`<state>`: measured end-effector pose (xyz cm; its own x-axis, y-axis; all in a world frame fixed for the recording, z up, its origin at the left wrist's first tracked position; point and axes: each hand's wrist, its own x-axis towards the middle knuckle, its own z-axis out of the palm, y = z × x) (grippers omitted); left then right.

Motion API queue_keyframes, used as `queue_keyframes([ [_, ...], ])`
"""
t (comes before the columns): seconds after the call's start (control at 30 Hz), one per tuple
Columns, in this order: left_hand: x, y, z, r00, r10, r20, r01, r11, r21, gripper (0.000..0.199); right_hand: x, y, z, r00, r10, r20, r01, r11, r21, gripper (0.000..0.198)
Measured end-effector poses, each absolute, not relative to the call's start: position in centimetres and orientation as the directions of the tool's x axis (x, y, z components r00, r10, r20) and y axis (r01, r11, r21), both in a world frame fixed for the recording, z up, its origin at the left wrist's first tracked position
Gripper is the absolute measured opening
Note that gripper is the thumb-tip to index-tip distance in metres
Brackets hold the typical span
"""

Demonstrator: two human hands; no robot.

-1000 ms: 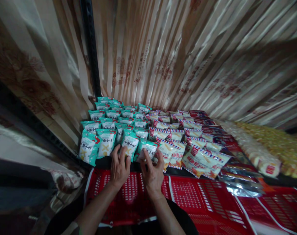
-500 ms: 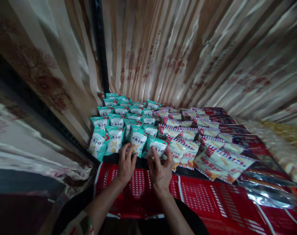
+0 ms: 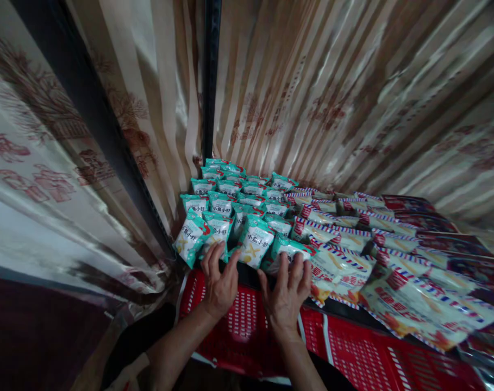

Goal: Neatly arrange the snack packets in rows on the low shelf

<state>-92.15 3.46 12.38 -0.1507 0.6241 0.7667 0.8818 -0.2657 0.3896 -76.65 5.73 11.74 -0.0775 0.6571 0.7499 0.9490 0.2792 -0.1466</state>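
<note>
My left hand has its fingers apart, with fingertips against the lower front of a small teal-and-white snack bag. Its thumb is close to the leaning teal snack bag on the right. My right hand is also open, its fingers spread over the lower part of another front-row teal bag, partly hiding it. At the left end stands one more teal bag. Neither hand grips anything that I can see.
White bags with striped edges stand in rows to the right, then dark red packets. Red perforated baskets sit below the shelf's dark front edge. A dark upright post and patterned curtains enclose the shelf.
The view has turned left, so the shelf appears farther right. My left hand has shifted from the leaning teal bag toward its left neighbour. My right fingers now lie across their bag's front.
</note>
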Motion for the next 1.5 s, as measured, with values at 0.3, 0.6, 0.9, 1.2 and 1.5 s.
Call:
queue_keyframes([
  [0.3, -96.2, 1.5, 12.8, -0.336, 0.677, 0.655, 0.891, 0.004, 0.453, 0.04, -77.1, 6.1, 11.7, -0.097, 0.629, 0.771, 0.939, 0.315, -0.139, 0.07],
  [0.6, -95.6, 3.0, 12.1, -0.368, 0.691, 0.622, 0.842, -0.036, 0.539, 0.057, -77.4, 6.3, 12.0, -0.098, 0.629, 0.771, 0.942, 0.309, -0.132, 0.067],
  [0.9, -97.2, 2.8, 12.1, -0.348, 0.737, 0.579, 0.88, 0.045, 0.472, 0.057, -76.8, 6.3, 11.9, -0.111, 0.641, 0.76, 0.931, 0.335, -0.147, 0.062],
  [1.2, -97.4, 3.9, 12.0, -0.347, 0.719, 0.602, 0.918, 0.129, 0.374, 0.048, -77.0, 6.5, 11.8, -0.098, 0.62, 0.779, 0.937, 0.321, -0.138, 0.064],
  [1.5, -96.9, 5.2, 10.2, -0.349, 0.615, 0.708, 0.924, 0.097, 0.371, 0.041, -76.6, 6.5, 11.7, -0.121, 0.638, 0.76, 0.936, 0.329, -0.127, 0.065],
])
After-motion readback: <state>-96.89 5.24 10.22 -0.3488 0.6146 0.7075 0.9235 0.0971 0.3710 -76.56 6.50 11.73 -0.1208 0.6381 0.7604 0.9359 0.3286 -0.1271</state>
